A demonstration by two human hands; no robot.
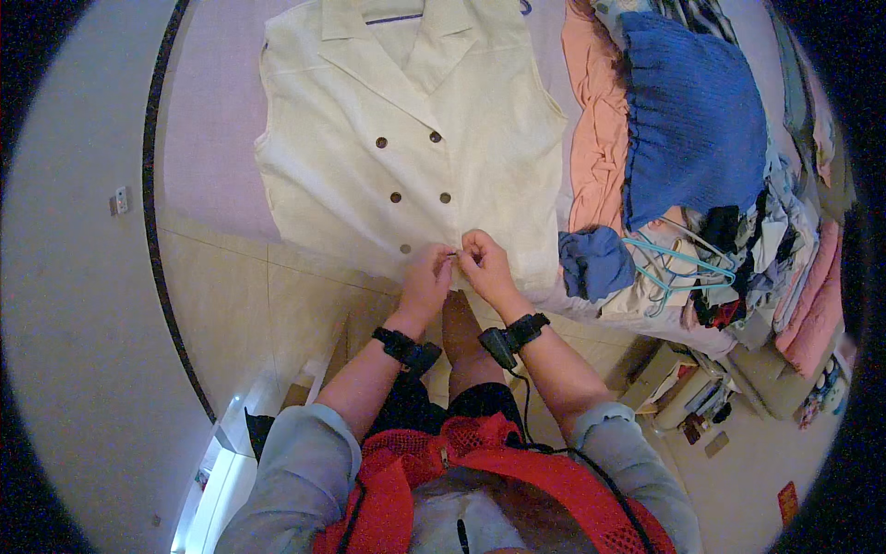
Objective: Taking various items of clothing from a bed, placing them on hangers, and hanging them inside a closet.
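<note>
A cream sleeveless double-breasted garment (pixel 332 173) with a notched collar lies front up on a bed with a pale purple sheet (pixel 208 138). Dark round buttons run down its front in two columns. Near its lower edge, my left hand (pixel 429 277) pinches a small dark button between the fingertips. Close beside it on the right, my right hand (pixel 488 266) grips the garment's front edge by the same button. Part of a dark blue hanger (pixel 393 19) shows inside the collar.
Right of the garment lie an orange cloth (pixel 595 138), a blue ribbed garment (pixel 695 124) and a bunched blue cloth (pixel 597 263). Turquoise hangers (pixel 682 263) rest among heaped clothes. An open box (pixel 664 381) holding items stands below the bed at right.
</note>
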